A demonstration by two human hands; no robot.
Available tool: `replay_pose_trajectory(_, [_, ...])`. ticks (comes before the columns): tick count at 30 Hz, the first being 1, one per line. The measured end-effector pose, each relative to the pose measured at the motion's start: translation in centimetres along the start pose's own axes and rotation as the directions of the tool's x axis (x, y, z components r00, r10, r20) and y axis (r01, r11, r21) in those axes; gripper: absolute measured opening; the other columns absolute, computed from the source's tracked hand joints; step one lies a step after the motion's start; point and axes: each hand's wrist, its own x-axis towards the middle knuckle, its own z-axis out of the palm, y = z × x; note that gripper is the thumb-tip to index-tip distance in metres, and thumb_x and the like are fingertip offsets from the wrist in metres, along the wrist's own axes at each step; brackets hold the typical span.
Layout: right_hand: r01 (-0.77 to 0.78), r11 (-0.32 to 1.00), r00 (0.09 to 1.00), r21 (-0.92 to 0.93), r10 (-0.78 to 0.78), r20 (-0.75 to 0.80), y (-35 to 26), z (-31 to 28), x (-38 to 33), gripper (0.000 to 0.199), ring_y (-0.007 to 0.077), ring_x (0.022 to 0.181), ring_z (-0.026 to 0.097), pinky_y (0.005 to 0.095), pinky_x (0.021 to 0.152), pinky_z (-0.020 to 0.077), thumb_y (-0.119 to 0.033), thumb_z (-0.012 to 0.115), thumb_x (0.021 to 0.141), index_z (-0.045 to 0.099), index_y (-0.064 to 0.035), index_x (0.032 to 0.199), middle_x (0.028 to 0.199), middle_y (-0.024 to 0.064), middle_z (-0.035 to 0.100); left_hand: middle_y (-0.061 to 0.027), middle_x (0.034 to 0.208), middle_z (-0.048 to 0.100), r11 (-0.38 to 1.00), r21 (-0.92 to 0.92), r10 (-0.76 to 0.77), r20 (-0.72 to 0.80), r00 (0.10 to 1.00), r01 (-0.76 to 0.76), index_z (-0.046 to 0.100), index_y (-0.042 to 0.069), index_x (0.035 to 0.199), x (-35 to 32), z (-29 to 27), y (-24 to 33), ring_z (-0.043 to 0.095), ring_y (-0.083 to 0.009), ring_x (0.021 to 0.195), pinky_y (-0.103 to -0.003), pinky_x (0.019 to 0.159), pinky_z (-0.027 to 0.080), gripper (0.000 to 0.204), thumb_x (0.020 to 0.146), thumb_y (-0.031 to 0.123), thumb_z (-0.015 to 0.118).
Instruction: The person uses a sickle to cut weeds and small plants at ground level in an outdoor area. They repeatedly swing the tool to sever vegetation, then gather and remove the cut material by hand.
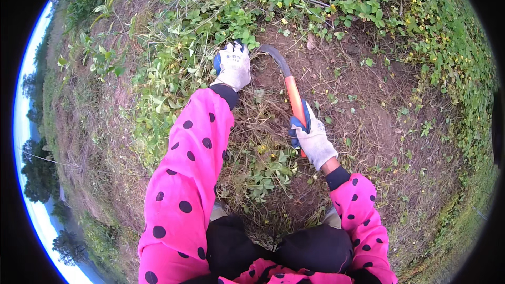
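My right hand (pixel 314 139), in a white glove with a dark blue palm, is wrapped round the orange handle of a sickle (pixel 294 94). The sickle's curved dark blade reaches up and left, its tip close to the fingers of my left hand (pixel 234 66). That hand wears the same kind of glove. Its fingers are curled into the low leafy plants (pixel 205 34) at the edge of the green growth; leaves partly hide the fingertips.
Bare brown soil (pixel 363 94) with dry stems lies right of the sickle. Cut or pulled plants (pixel 268 173) lie in a heap between my arms, before my knees. Dense green cover with yellow flowers (pixel 421 5) spreads along the top and right. Trees (pixel 39 171) stand at far left.
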Motion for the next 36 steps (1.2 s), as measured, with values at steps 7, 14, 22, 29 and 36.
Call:
replay_pose_trajectory(7, [-0.144, 0.963, 0.985, 0.228, 0.118, 0.122, -1.4, -0.2, 3.0, 0.045, 0.0087, 0.051, 0.050, 0.0259, 0.042, 0.0416, -0.015, 0.053, 0.087, 0.038, -0.0091, 0.130, 0.070, 0.0022, 0.053, -0.0102, 0.086, 0.066, 0.977, -0.201, 0.011, 0.365, 0.931, 0.067, 0.069, 0.008, 0.086, 3.0, -0.7, -2.1, 0.064, -0.0265, 0.081, -0.041, 0.068, 0.049, 0.035, 0.060, 0.031, 0.065])
replay_pose_trajectory(14, [-0.106, 0.979, 0.991, 0.175, 0.118, -0.062, 6.1, -0.1, -2.0, 0.042, 0.0075, 0.047, 0.045, 0.0223, 0.040, 0.0385, -0.012, 0.052, 0.087, 0.041, -0.0067, 0.128, 0.066, 0.0004, 0.051, -0.0047, 0.080, 0.065, 0.954, -0.295, 0.046, 0.322, 0.946, 0.054, 0.069, 0.011, 0.084, 0.5, -0.1, -1.1, 0.063, -0.0241, 0.078, -0.044, 0.058, 0.044, 0.023, 0.064, 0.022, 0.065])
replay_pose_trajectory(22, [-0.154, 0.962, 0.986, 0.224, 0.134, 0.103, -0.7, -0.8, -5.4, 0.032, 0.0097, 0.041, 0.045, 0.0235, 0.034, 0.0375, -0.012, 0.049, 0.089, 0.044, -0.0080, 0.120, 0.059, 0.0014, 0.049, -0.0081, 0.083, 0.065, 0.956, -0.291, 0.020, 0.193, 0.981, 0.038, 0.068, 0.009, 0.082, -2.6, 0.2, -2.0, 0.063, -0.0264, 0.082, -0.044, 0.070, 0.045, 0.018, 0.067, 0.014, 0.058])
replay_pose_trajectory(29, [-0.360, 0.904, 0.932, 0.229, 0.340, 0.122, 2.6, -3.2, -11.8, 0.053, 0.0063, 0.047, 0.045, 0.0222, 0.042, 0.0398, -0.003, 0.050, 0.083, 0.034, -0.0116, 0.134, 0.065, -0.0002, 0.051, -0.0172, 0.086, 0.059, 0.784, -0.618, -0.015, 0.087, 0.996, 0.066, 0.055, 0.006, 0.103, -12.4, -0.2, -7.1, 0.059, -0.0321, 0.080, -0.042, 0.071, 0.047, 0.040, 0.070, 0.027, 0.063])
replay_pose_trajectory(36, [-0.401, 0.858, 0.916, 0.322, 0.363, 0.172, 0.6, -4.5, -15.0, 0.063, 0.0086, 0.050, 0.049, 0.0228, 0.045, 0.0435, 0.000, 0.046, 0.084, 0.022, -0.0164, 0.139, 0.070, 0.0035, 0.054, -0.0146, 0.098, 0.059, 0.799, -0.579, -0.210, -0.012, 0.978, 0.164, 0.054, 0.008, 0.109, -15.2, 1.2, -6.4, 0.056, -0.0302, 0.094, -0.039, 0.081, 0.044, 0.049, 0.069, 0.033, 0.066])
